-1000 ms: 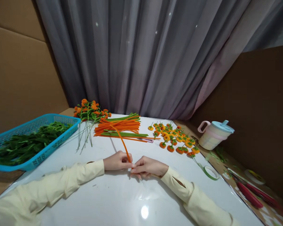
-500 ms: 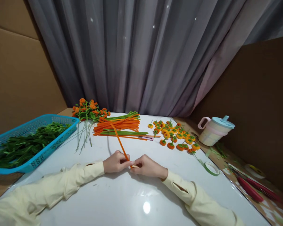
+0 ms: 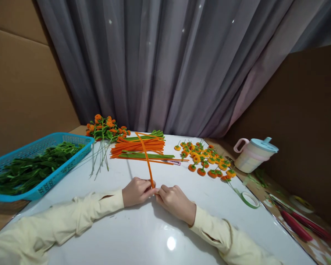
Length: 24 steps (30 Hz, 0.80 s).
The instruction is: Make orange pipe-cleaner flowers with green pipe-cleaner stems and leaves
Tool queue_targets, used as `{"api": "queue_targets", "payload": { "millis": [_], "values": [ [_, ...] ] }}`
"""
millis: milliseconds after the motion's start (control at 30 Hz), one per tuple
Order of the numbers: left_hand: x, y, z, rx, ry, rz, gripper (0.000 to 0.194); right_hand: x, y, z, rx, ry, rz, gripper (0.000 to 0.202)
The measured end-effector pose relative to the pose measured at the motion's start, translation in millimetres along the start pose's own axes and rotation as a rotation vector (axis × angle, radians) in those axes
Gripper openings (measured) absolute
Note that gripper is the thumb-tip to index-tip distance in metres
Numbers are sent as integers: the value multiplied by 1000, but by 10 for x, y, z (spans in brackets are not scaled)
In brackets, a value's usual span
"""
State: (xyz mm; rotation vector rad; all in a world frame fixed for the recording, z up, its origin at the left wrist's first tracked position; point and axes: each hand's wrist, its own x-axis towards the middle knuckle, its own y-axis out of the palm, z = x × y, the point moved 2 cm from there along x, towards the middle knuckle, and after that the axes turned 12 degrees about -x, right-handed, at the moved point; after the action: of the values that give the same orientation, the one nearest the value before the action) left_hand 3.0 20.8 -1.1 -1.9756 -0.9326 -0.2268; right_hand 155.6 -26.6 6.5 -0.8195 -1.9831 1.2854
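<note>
An orange pipe cleaner point(image 3: 146, 158) rises from between my hands and leans slightly left, its top end bent over. My left hand point(image 3: 138, 191) pinches it near its lower end. Close against it, my right hand point(image 3: 175, 200) has its fingers closed on the same lower end, which the fingertips hide. Beyond my hands lies a pile of orange pipe cleaners point(image 3: 138, 146), with green pipe cleaners point(image 3: 146, 156) among them. To the right are several small orange and yellow fuzzy flower heads point(image 3: 201, 158) with green stems.
A blue basket point(image 3: 48, 184) of green fuzzy leaves point(image 3: 35, 169) stands at left. Finished-looking orange flowers point(image 3: 102, 127) lie at the back left. On the right are a cup point(image 3: 253, 156), a green tape roll point(image 3: 250, 200) and red-handled pliers point(image 3: 296, 225). A grey curtain point(image 3: 154, 66) hangs behind.
The orange pipe cleaner has swung more upright, and its upper part now shows a bend. My right hand has turned, its fingers closing over the lower end. The view has shifted slightly.
</note>
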Motion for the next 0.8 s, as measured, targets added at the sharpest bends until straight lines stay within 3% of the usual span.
{"api": "queue_targets", "payload": {
  "millis": [133,233,333,500,700,800],
  "values": [
    [5,-5,-11,43,42,25,29,6,-7,-5,45,23,-15,22],
    [11,-1,-29,73,89,87,30,22,-41,-30,226,110,18,18],
    [16,2,-32,48,112,128,30,45,-77,-75,507,189,87,18],
    [19,8,6,-36,112,176,32,51,-77,-141,1225,281,404,25],
    [9,11,16,10,115,237,26,58,-106,-160,1622,186,474,38],
    [8,3,20,-37,97,237,26,59,-90,-164,1727,214,496,40]
  ]
}}
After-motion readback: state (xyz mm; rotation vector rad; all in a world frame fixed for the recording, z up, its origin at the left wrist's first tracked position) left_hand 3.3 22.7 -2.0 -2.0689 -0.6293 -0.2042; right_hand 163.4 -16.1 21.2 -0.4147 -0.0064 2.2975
